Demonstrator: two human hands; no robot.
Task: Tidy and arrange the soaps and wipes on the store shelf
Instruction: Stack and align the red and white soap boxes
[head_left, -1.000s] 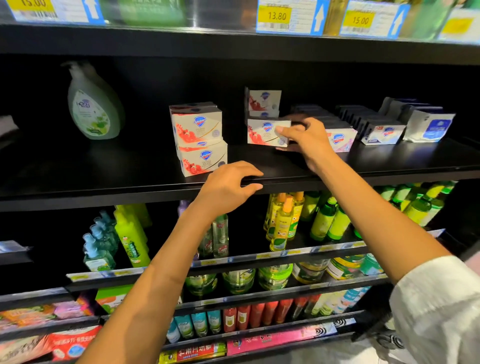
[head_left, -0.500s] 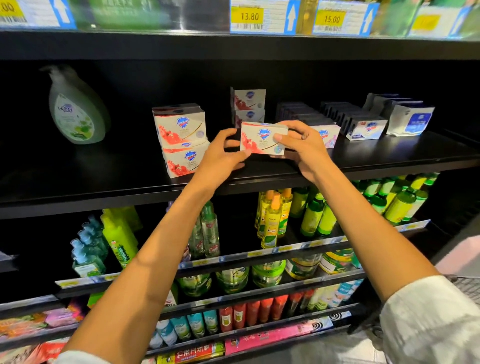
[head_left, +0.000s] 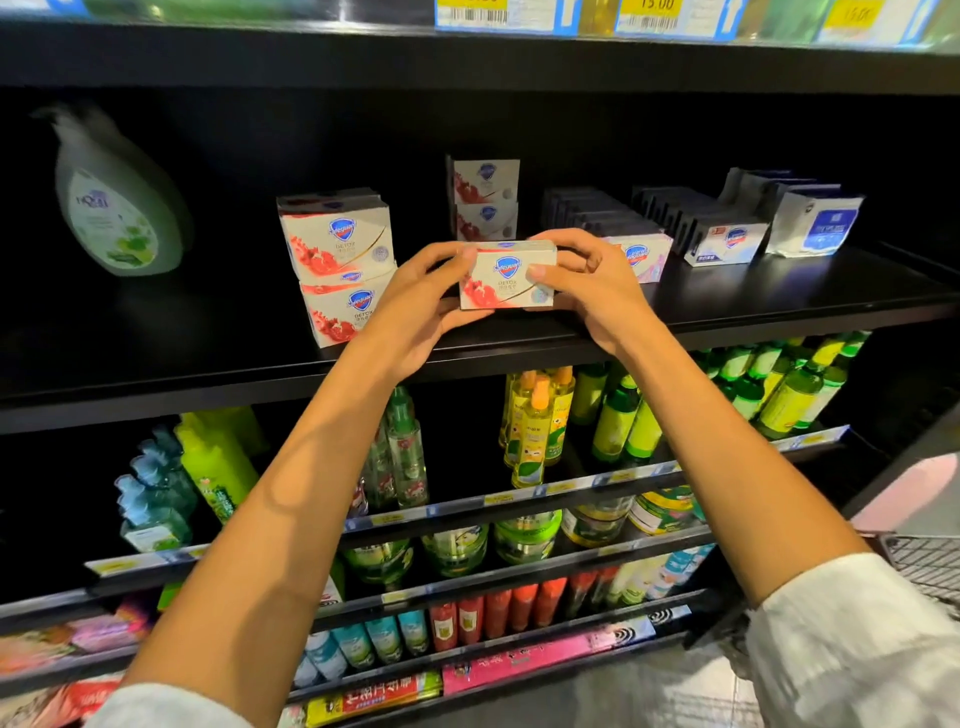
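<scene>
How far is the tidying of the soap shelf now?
Done: two red soap boxes stacked at left, two more behind. In hand: left hand and right hand hold one soap box over the shelf. Left: placing it; the wipes packs lean unevenly.

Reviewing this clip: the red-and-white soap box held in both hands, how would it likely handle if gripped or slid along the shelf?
The soap box looks like stiff printed carton with flat faces, so it probably keeps its shape and won't roll. The left hand and right hand hold it by its ends without visible denting. Its glossy print may be slightly slippery.
</scene>
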